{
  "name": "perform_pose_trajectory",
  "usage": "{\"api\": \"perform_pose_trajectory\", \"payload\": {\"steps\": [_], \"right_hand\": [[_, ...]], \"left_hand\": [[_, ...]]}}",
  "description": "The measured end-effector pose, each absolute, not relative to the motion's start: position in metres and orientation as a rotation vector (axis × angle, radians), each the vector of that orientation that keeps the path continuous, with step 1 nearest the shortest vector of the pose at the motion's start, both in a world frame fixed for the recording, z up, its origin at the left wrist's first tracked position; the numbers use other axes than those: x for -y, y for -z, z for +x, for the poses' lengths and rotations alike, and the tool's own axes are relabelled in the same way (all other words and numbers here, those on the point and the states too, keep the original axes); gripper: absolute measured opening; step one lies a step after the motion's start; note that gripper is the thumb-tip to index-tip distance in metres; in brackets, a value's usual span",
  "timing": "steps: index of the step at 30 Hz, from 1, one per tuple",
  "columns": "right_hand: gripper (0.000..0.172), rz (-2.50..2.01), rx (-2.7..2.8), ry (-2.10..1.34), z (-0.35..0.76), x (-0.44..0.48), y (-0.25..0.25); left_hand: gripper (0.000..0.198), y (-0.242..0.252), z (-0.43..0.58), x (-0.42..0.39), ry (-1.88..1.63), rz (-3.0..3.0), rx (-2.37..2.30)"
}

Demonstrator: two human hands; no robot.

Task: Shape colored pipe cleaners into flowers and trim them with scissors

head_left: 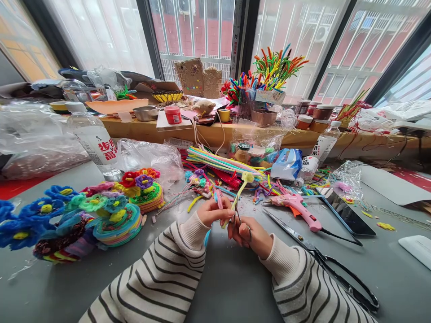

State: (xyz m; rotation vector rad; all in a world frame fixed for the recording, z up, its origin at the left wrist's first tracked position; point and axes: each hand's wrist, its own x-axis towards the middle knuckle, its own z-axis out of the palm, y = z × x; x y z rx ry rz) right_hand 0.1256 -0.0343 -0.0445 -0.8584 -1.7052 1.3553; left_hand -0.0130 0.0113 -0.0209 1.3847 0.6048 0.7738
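Note:
Pinched in my left hand (213, 211) is a pale yellow pipe-cleaner stem with a looped yellow head (248, 177) standing upright above the fingers. A pink and blue fuzzy piece (218, 198) also sticks up from that hand. My right hand (256, 237) is closed around small scissors (238, 215), their blades pointing up right beside the yellow stem. Whether the blades touch the stem I cannot tell. Behind the hands lies a bundle of pastel pipe cleaners (215, 160). A light blue strip (207, 237) shows under my left wrist.
Pipe-cleaner flower pots (117, 224) stand at left. At right lie a pink glue gun (299, 208), large scissors (289, 231) and a tablet (346, 213). Water bottles (90, 139) and jars crowd the back. Bunches of colored pipe cleaners (279, 65) stand on the sill.

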Motion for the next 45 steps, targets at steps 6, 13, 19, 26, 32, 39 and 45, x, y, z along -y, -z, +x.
{"api": "perform_pose_trajectory", "payload": {"steps": [6, 13, 19, 26, 32, 39, 45], "right_hand": [[0.053, -0.954, 1.586, -1.387, 0.1253, 0.0355, 0.0442], [0.051, -1.12, 1.537, -1.284, 0.1256, 0.0338, 0.0435], [0.064, -0.893, 1.631, -1.428, 0.1236, 0.0333, 0.0469], [0.063, -0.846, 1.675, -1.384, 0.1255, 0.0345, 0.0451], [0.054, -0.994, 1.59, -1.339, 0.1252, 0.0348, 0.0438], [0.052, -1.082, 1.559, -1.255, 0.1245, 0.0348, 0.0437], [0.065, -0.85, 1.604, -1.477, 0.124, 0.0336, 0.0444]], "left_hand": [[0.022, 0.0212, -0.0119, -0.0117, -0.761, 1.382, -0.595], [0.021, 0.0195, -0.0123, -0.0124, -0.836, 1.366, -0.635], [0.022, 0.019, -0.0136, -0.0114, -0.872, 1.362, -0.66], [0.016, 0.0185, -0.0132, -0.0117, -0.741, 1.387, -0.63], [0.016, 0.0172, -0.0126, -0.0104, -0.781, 1.367, -0.663], [0.018, 0.0175, -0.0126, -0.0107, -0.832, 1.384, -0.653], [0.016, 0.0199, -0.0137, -0.0107, -0.851, 1.399, -0.632]]}}
